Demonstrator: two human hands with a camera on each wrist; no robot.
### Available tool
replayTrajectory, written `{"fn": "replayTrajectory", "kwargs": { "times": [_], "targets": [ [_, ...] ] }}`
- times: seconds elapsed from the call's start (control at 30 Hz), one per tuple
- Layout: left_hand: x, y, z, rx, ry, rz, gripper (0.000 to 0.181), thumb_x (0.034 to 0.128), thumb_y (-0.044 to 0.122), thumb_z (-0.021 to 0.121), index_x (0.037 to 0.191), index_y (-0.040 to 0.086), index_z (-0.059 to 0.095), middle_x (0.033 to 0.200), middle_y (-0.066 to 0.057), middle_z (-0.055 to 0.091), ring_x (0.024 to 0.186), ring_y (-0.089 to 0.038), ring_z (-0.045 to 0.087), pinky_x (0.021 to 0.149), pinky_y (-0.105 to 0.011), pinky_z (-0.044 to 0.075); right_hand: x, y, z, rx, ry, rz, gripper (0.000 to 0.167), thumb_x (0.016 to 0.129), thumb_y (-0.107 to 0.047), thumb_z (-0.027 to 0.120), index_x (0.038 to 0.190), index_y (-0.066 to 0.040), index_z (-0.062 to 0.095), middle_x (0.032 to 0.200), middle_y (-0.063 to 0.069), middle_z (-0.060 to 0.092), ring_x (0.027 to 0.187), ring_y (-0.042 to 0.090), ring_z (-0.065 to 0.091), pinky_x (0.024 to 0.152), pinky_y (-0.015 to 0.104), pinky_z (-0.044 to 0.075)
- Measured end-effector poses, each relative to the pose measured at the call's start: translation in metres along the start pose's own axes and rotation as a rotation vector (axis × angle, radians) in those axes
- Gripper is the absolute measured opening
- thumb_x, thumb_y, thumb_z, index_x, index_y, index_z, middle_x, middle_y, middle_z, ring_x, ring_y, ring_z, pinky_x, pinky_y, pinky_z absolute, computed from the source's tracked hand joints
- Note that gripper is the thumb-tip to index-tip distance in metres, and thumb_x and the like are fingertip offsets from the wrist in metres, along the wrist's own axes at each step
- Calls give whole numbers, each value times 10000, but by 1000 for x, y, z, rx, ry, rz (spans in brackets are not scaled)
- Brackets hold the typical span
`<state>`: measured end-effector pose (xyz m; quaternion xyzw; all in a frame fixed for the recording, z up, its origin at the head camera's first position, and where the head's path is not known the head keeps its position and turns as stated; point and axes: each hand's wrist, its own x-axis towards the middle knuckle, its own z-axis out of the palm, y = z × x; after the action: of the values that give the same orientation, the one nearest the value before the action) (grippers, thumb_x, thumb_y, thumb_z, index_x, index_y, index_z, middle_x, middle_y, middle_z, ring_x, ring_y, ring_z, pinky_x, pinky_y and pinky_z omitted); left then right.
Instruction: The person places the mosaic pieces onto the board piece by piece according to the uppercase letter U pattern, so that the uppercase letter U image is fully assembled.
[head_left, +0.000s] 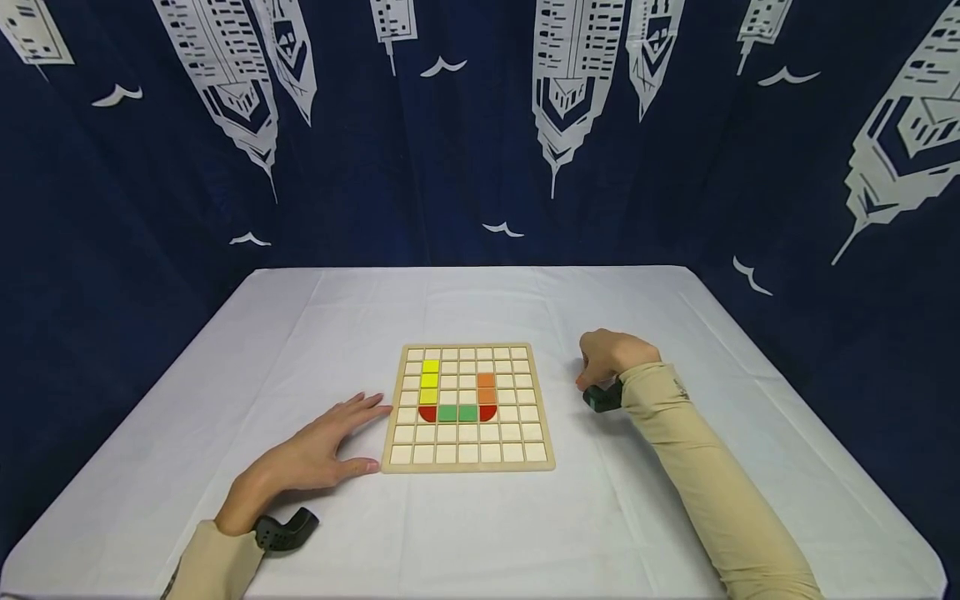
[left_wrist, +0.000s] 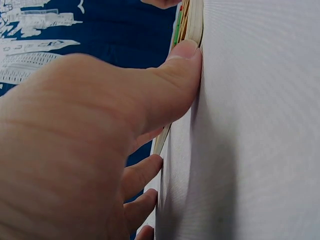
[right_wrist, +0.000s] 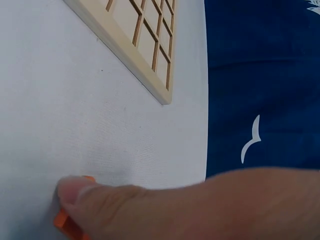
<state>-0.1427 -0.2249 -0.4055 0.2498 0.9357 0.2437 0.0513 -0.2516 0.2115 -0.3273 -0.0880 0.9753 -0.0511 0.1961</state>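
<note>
A wooden grid board [head_left: 467,468] lies on the table, its cells pale. Yellow square tiles [head_left: 429,381] make a column on its left part and orange tiles [head_left: 486,388] a shorter one to the right. Green tiles [head_left: 457,413] join the columns below, with a rounded red tile [head_left: 427,414] and another red one [head_left: 487,413] at the corners. My left hand [head_left: 330,446] rests at the board's left edge, fingers spread, thumb at the near corner. Right of the board, my right hand [head_left: 615,357] pinches an orange tile [right_wrist: 70,226], partly hidden by the thumb.
A white cloth [head_left: 315,333] covers the table. Behind it and at both sides hangs a dark blue curtain [head_left: 420,150] with white building and bird prints. A black wrist device [head_left: 287,530] sits on the left wrist, a similar one [head_left: 602,397] on the right.
</note>
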Motion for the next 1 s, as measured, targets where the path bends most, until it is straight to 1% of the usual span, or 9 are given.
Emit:
{"fn": "replayTrajectory", "kwargs": {
  "times": [0.1,0.2,0.33,0.4,0.5,0.57,0.7,0.8,1.0],
  "targets": [
    [0,1,-1,0,-2,-11,775,877,485,751,1535,201,456,1647,-152,346,1545,-462,219,1226,-682,193,1,0,0,16,3,-13,203,846,-242,798,872,-90,666,784,13,584,702,157,527,584,267,444],
    [0,2,-1,-1,-5,-13,776,878,487,750,1535,198,456,1647,-153,346,1544,-463,219,1223,-686,195,2,0,0,33,5,-41,168,872,-226,768,887,-84,680,802,19,615,706,159,557,600,267,470],
    [-1,2,-2,-1,-1,-9,775,879,480,752,1535,190,456,1647,-155,345,1544,-463,221,1222,-685,199,7,0,-1,40,39,-123,145,904,-238,742,895,-97,712,875,15,684,780,160,611,678,284,511],
    [-1,2,-2,-2,0,-9,775,880,476,753,1536,189,455,1649,-153,343,1545,-462,219,1220,-687,201,9,-1,-1,44,59,-159,150,915,-262,738,906,-114,717,911,4,695,825,158,619,725,298,518],
    [-1,2,-1,-6,-4,-10,774,880,475,753,1536,190,454,1651,-147,340,1547,-456,217,1219,-688,204,12,-4,0,41,86,-210,168,929,-291,727,929,-123,716,911,-9,701,839,152,617,756,309,524],
    [-1,1,-1,-7,-4,-14,774,879,477,753,1535,190,456,1652,-145,339,1549,-454,215,1219,-688,204,16,-10,3,46,117,-239,174,938,-297,716,940,-124,706,887,-16,694,805,146,608,734,301,519],
    [0,1,0,-4,-4,-20,780,876,480,755,1535,189,456,1651,-142,342,1550,-450,215,1222,-682,207,22,-21,11,52,226,-324,172,946,-274,707,965,-104,695,872,-9,693,742,129,591,658,276,501],
    [-1,1,0,2,-4,-22,783,875,474,758,1537,185,454,1650,-143,344,1549,-450,218,1220,-682,212,27,-33,18,56,296,-373,170,947,-264,713,978,-98,696,881,-3,695,730,123,586,635,269,489],
    [0,2,-1,7,-5,-15,779,876,468,759,1534,182,457,1648,-149,346,1545,-456,223,1210,-691,223,32,-52,30,58,336,-397,134,940,-235,719,944,-107,681,803,-18,638,683,116,553,593,255,440]
  ]
}}
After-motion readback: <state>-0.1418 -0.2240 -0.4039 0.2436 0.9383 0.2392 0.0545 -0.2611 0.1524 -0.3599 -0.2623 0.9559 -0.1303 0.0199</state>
